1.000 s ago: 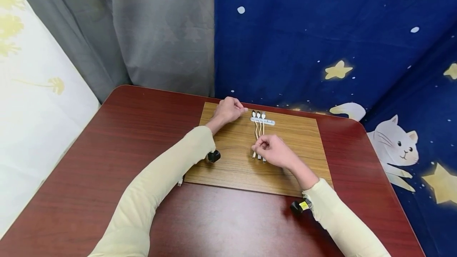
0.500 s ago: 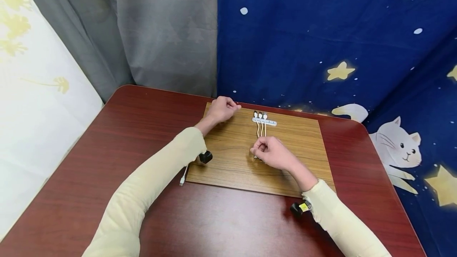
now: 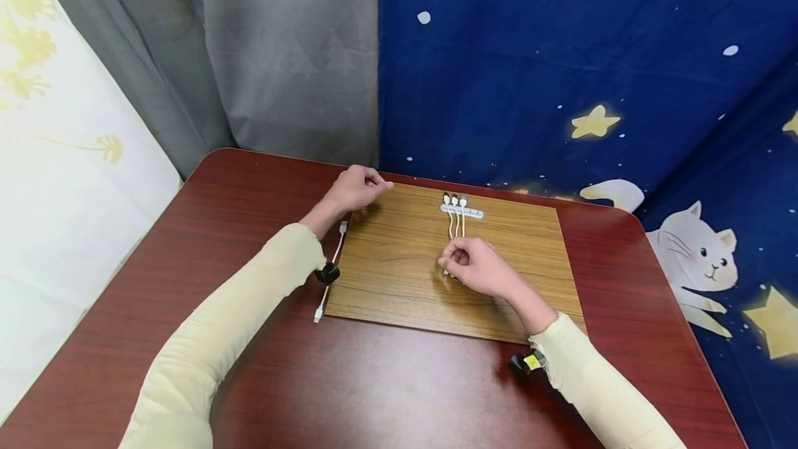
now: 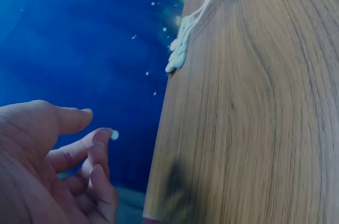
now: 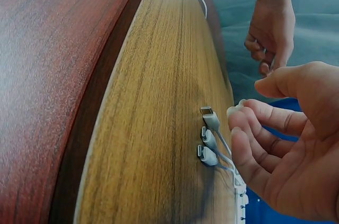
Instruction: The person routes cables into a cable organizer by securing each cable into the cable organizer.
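Three short white charging cables [image 3: 457, 225] run side by side down a wood-grain board [image 3: 393, 262], their upper ends in a pale slotted cable clip strip [image 3: 475, 214]. My right hand [image 3: 479, 267] hovers over their lower ends, fingers loosely bent and holding nothing. In the right wrist view, thumb and fingers stand apart beside the metal-tipped connectors [image 5: 211, 121]. My left hand [image 3: 357, 190] is over the board's far left corner, fingers loosely curled with nothing between them. Below it, another white cable [image 3: 339, 249] lies along the board's left edge, partly covered by the wrist camera.
The board lies on a dark red table [image 3: 386, 393]. A grey curtain [image 3: 293, 54] and a blue star-patterned curtain [image 3: 499, 89] hang behind the far edge. A pale patterned cloth [image 3: 75, 227] hangs at the left. Each sleeve carries a black wrist camera [image 3: 327, 273].
My left hand has moved left, away from the clip strip, uncovering the loose cable at the board's left edge. My right hand has stayed over the cable ends with little movement.
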Tool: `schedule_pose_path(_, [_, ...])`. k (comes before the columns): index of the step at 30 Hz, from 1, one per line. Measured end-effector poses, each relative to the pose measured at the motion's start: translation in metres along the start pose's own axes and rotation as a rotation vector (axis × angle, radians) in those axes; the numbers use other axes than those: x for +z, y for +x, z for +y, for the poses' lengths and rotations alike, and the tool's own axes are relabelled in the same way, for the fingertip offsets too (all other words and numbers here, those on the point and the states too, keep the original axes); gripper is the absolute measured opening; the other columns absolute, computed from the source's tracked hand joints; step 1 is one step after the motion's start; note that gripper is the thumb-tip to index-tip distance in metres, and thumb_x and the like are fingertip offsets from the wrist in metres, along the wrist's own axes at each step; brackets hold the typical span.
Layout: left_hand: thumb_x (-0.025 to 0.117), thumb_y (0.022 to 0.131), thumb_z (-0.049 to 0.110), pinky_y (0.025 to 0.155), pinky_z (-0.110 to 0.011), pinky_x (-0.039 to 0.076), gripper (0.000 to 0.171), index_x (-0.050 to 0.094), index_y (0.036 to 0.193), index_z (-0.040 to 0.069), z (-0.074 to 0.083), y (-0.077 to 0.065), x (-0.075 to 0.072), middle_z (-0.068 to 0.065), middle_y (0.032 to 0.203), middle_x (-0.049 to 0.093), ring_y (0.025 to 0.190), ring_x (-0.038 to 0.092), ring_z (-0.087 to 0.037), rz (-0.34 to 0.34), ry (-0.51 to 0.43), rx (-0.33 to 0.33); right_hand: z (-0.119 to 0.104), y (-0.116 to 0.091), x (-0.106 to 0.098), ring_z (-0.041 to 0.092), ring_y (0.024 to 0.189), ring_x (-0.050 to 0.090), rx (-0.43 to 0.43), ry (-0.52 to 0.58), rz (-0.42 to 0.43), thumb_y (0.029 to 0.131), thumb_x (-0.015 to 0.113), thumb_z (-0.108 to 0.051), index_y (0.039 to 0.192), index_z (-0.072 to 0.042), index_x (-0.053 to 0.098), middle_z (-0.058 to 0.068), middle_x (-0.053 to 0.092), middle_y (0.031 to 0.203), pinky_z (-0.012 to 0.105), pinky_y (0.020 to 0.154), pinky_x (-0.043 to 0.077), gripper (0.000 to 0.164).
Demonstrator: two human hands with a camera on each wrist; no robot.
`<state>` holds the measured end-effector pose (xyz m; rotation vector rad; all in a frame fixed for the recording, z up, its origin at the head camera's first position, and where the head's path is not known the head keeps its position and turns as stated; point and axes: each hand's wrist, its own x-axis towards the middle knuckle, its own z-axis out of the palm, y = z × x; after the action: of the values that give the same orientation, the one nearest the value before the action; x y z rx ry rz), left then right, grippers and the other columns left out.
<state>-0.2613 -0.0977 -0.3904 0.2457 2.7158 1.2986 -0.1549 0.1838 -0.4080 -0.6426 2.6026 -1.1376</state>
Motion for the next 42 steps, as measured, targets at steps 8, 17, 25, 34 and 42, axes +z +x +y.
schedule_pose_path(8, [0.067,0.099,0.033,0.064,-0.032,0.038,0.033,0.075,0.102,0.001,-0.013,-0.013,-0.023,-0.002,0.074,0.057,0.067,0.048,-0.018,-0.088,0.01,0.004,-0.002,-0.001,-0.002,0.015,0.075,0.06,0.001,0.001,-0.001,0.096,0.069,-0.009,0.093,-0.006,0.071,0.0,0.065,0.084,0.031,0.069,0.05,0.004])
schedule_pose_path(17, [0.068,0.098,0.026,0.065,-0.032,0.044,0.028,0.074,0.103,-0.001,-0.025,-0.025,-0.044,-0.014,0.087,0.066,0.073,0.055,-0.02,-0.19,0.032,-0.06,-0.003,-0.003,-0.005,0.016,0.075,0.061,-0.009,-0.006,0.002,0.096,0.069,-0.008,0.093,-0.006,0.07,0.0,0.065,0.084,0.031,0.069,0.05,0.004])
schedule_pose_path(25, [0.069,0.097,0.021,0.063,-0.029,0.042,0.023,0.074,0.097,-0.001,-0.038,-0.029,-0.053,-0.009,0.09,0.07,0.07,0.054,-0.017,-0.275,0.131,-0.161,-0.006,-0.004,-0.006,0.015,0.074,0.06,-0.013,-0.026,-0.004,0.096,0.069,-0.01,0.094,-0.007,0.07,-0.001,0.065,0.083,0.031,0.067,0.05,0.004])
schedule_pose_path(34, [0.073,0.095,0.023,0.064,-0.027,0.054,0.022,0.072,0.09,0.002,-0.048,-0.032,-0.047,-0.004,0.079,0.062,0.066,0.058,-0.013,-0.311,0.223,-0.257,-0.006,-0.003,-0.005,0.015,0.075,0.06,-0.022,-0.045,-0.012,0.097,0.069,-0.01,0.094,-0.009,0.069,-0.001,0.064,0.083,0.033,0.068,0.051,0.003])
schedule_pose_path(42, [0.073,0.095,0.022,0.064,-0.029,0.057,0.022,0.071,0.086,0.002,-0.047,-0.034,-0.04,-0.007,0.081,0.064,0.07,0.066,-0.017,-0.291,0.239,-0.265,-0.007,-0.003,-0.004,0.015,0.075,0.06,-0.032,-0.058,-0.01,0.097,0.069,-0.01,0.094,-0.008,0.069,-0.001,0.064,0.082,0.031,0.068,0.051,0.003])
